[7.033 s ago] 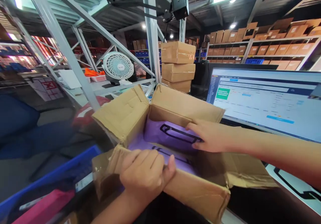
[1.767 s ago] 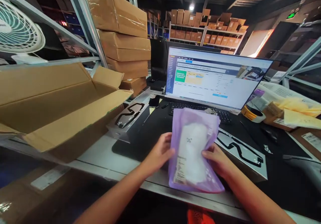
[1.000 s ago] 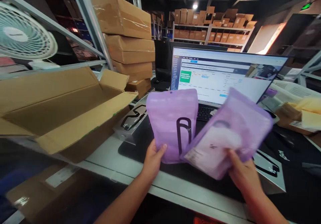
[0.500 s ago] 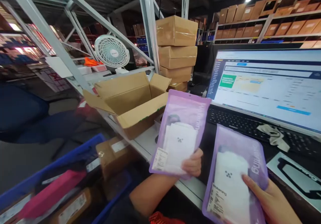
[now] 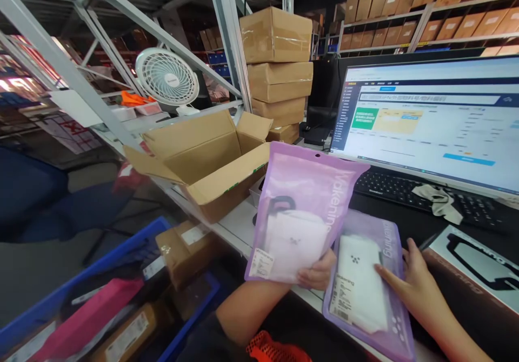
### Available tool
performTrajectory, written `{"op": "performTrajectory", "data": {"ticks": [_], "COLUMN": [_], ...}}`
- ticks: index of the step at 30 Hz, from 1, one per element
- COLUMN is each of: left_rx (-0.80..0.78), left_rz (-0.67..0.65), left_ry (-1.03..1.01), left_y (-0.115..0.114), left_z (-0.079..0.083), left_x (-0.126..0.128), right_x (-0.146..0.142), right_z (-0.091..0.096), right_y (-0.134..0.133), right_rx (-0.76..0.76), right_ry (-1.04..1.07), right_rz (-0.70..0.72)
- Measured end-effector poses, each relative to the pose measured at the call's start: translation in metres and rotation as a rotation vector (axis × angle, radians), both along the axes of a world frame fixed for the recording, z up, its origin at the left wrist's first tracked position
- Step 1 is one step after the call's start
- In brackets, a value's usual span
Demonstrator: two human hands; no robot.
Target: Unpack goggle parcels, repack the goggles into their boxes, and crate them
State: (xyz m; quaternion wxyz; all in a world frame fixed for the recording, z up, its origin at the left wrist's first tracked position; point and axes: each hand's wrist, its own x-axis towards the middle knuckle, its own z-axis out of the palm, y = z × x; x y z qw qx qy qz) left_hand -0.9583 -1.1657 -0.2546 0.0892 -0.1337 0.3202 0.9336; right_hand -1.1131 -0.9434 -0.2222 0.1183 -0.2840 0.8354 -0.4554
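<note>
In my left hand (image 5: pixel 318 272), closed around its lower right corner, is a purple zip pouch (image 5: pixel 306 173) marked "Wakening". Through its clear front show a white folded item and a dark loop. A second, similar purple pouch (image 5: pixel 360 224) is to its right, at the near edge of the desk, partly covered by the first. My right hand (image 5: pixel 417 281) is at this pouch's right edge, its thumb over the front and its fingers spread apart beyond the edge. Each pouch carries a printed label low on its left side.
An open cardboard box (image 5: pixel 214 173) stands left of the pouches, with stacked cartons (image 5: pixel 278 81) behind. A monitor (image 5: pixel 425 129), keyboard (image 5: pixel 381 186), crumpled cloth (image 5: pixel 440 202) and printed box (image 5: pixel 482 259) are at right. A blue crate (image 5: pixel 133 246) with packages sits lower left; a fan (image 5: pixel 168 75) is behind.
The right pouch has shifted left and away from me, and my right hand's fingers have come out from behind it. The left pouch has turned slightly and now overlaps it. The view has shifted slightly.
</note>
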Motion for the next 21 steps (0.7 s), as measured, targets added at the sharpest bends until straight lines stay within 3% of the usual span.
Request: {"op": "performTrajectory", "data": {"ticks": [3, 7, 9, 14, 18, 21], "left_rx": [0.030, 0.052, 0.069, 0.107, 0.106, 0.066], "left_rz": [-0.291, -0.379, -0.364, -0.339, -0.297, -0.091], "left_ry": [-0.033, -0.003, 0.019, 0.022, 0.025, 0.061], "left_y": [0.003, 0.010, 0.015, 0.038, 0.052, 0.051], "left_z": [0.009, 0.025, 0.032, 0.045, 0.059, 0.077], "left_x": [0.004, 0.012, 0.015, 0.012, 0.011, 0.023], "right_x": [0.002, 0.016, 0.024, 0.043, 0.045, 0.037], "right_z": [-0.006, 0.016, 0.039, 0.099, 0.121, 0.121], "right_y": [0.002, 0.003, 0.000, -0.033, -0.068, -0.078], "right_rx": [0.069, -0.010, -0.079, -0.322, -0.402, -0.505], "right_ry": [0.267, 0.449, 0.310, -0.437, -0.683, -0.702], "right_rz": [0.084, 0.205, 0.330, 0.543, 0.433, 0.332]}}
